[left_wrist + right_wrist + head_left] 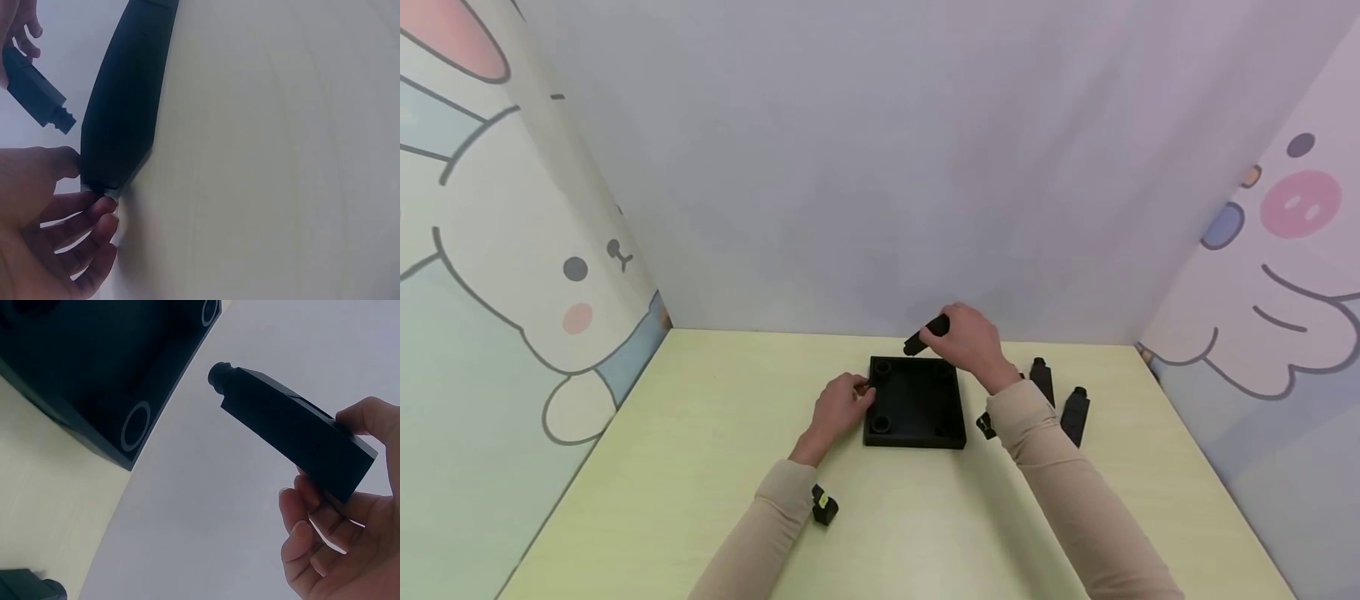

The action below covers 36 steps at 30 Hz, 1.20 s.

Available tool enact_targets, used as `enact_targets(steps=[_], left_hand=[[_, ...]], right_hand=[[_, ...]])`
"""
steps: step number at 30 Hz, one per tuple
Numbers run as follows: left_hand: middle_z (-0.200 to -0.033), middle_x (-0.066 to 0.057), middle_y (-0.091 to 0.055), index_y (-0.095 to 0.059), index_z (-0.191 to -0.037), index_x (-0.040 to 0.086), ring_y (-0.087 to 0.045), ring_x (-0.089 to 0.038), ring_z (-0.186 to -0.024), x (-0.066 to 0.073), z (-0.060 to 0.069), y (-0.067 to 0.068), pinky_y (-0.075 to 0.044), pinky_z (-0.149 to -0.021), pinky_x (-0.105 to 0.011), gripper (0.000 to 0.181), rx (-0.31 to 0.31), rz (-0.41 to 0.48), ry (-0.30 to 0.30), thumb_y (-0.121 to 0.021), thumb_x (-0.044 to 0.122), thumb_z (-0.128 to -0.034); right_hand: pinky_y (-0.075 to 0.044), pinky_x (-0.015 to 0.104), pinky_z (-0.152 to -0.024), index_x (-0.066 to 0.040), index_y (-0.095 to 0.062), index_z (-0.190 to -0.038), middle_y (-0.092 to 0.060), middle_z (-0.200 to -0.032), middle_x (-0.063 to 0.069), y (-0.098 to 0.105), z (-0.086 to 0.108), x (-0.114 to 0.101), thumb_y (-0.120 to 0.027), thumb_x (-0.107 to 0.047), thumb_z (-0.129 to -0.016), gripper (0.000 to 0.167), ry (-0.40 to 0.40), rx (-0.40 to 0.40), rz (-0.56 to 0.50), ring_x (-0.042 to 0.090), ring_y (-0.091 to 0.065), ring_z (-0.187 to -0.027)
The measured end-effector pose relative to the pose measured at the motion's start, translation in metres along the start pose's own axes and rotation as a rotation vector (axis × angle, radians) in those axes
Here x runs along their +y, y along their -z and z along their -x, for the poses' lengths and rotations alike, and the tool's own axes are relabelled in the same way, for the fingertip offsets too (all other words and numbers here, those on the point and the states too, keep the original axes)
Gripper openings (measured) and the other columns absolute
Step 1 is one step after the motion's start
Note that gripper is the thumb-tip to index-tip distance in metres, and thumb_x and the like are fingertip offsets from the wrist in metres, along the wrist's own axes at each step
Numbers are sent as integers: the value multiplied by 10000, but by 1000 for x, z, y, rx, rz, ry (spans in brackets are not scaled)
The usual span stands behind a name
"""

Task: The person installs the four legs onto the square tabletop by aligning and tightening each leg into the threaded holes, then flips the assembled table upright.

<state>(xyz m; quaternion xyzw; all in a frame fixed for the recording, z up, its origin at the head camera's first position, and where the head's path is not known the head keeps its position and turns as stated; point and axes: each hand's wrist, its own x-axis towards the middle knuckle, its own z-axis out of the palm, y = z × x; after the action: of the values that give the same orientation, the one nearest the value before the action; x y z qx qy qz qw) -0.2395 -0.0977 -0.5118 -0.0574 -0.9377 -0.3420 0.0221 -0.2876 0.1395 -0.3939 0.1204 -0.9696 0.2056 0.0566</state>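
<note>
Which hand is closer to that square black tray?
Left. The left hand holds the tray at its left side; the right hand, holding a black piece, is apart from it near its far right corner.

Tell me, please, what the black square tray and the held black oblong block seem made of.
Black square tray: probably matte plastic; dull walls, round moulded-looking corner sockets. Held black oblong block: likely matte plastic too; crisp edges, dull faces, though painted metal remains possible.
</note>
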Motion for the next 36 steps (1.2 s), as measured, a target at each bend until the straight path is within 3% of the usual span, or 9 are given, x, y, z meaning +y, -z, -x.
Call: enact_targets(steps=[16,27,36], left_hand=[[-995,-50,-739,-750,-1125,84,-640,-141,-774,3,0,-1,-503,-651,-302,271,14,16,-3,-659,296,-983],[-1007,-54,-731,-748,-1110,87,-625,-130,-738,4,1,-3,-491,-645,-295,262,9,26,1,-657,297,-984],[-1007,-57,-733,-747,-1101,78,-636,-139,-747,6,2,-1,-496,-641,-304,257,14,27,-14,-659,287,-980]], right_hand=[[-429,333,-602,-87,-692,-1108,-665,-1066,103,-12,-5,-27,-599,-463,-946,420,72,-70,53,221,-574,-766],[-568,475,-809,-71,-686,-1189,-684,-1219,137,-18,-6,-34,-574,-445,-949,458,116,-103,90,299,-674,-955],[-561,444,-728,-69,-693,-1163,-695,-1142,118,-21,-11,-42,-582,-434,-948,438,119,-119,134,264,-660,-852]])
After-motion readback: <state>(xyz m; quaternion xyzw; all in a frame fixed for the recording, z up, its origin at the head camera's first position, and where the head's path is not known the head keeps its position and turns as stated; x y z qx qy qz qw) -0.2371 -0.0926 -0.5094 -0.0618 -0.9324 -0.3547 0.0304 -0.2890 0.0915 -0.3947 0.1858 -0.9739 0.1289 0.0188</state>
